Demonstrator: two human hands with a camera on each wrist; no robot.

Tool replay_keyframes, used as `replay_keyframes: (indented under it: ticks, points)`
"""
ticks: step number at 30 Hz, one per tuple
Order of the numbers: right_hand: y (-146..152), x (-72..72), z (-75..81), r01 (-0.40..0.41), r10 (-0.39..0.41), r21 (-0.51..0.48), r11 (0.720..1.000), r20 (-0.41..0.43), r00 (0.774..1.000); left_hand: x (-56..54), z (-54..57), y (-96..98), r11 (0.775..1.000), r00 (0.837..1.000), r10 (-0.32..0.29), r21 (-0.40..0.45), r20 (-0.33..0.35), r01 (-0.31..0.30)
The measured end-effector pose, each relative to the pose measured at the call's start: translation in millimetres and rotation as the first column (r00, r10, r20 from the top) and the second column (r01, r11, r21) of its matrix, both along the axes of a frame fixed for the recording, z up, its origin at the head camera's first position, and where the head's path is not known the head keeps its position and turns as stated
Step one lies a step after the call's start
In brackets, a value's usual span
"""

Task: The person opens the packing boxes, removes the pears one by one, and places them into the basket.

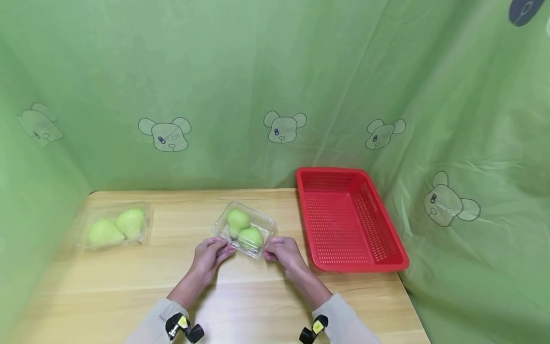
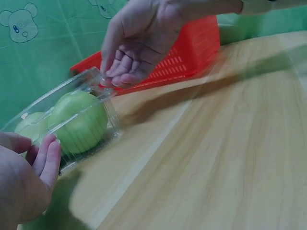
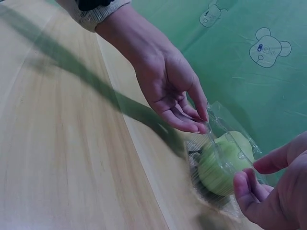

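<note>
A clear plastic clamshell box (image 1: 263, 221) with two green pears (image 1: 250, 237) inside sits at mid-table, turned at an angle. My left hand (image 1: 210, 255) pinches its near left corner between thumb and fingers. At the near right corner, the thumb and curled fingers of my right hand (image 1: 284, 251) pinch the rim. The left wrist view shows the box edge (image 2: 91, 76) between both hands. In the right wrist view, a pear (image 3: 225, 165) shows through the plastic, with the left hand (image 3: 165, 79) above it. Whether the lid is fully fastened I cannot tell.
A second clear box (image 1: 147, 215) with two green pears (image 1: 131, 222) lies at the table's left. The red perforated basket (image 1: 307, 229) stands on the right, near the table's edge. Green curtains (image 1: 232, 95) with bear-head prints hang behind and at both sides of the wooden table (image 1: 240, 306).
</note>
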State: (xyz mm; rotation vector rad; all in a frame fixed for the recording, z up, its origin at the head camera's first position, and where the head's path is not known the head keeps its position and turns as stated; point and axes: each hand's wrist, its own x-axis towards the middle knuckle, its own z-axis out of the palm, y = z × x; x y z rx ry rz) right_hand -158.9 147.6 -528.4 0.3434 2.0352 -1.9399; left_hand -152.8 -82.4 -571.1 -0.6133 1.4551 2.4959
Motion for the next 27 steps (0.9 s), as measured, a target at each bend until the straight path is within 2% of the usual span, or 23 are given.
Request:
replay_keyframes:
  ticks: [3,7,13,21,27]
  points:
    - [-1,1.4,1.8,0.050,-0.050,0.000,0.999,-0.024,0.998,0.2,0.5,0.4,1.000,1.000,-0.004,-0.013,-0.002,0.004]
    - [-1,2.2,3.1,0.082,-0.080,0.023,0.996,-0.071,0.994,0.7,-0.8,-1.1,0.999,0.999,-0.032,-0.022,-0.004,0.032]
    - [1,4.0,5.0,0.070,-0.067,0.028,0.997,-0.089,0.994,1.3,-1.5,-6.2,0.998,0.998,-0.066,-0.015,-0.003,0.066]
    - [5,3.4,5.8,0.062,-0.055,0.063,0.996,-0.109,0.993,1.3,0.9,-16.4,1.000,1.000,-0.025,0.004,-0.019,0.025]
    - [6,3.5,10.2,0.071,-0.057,0.067,0.995,-0.192,0.980,0.4,0.4,-20.6,0.999,0.999,-0.053,-0.005,0.010,0.053]
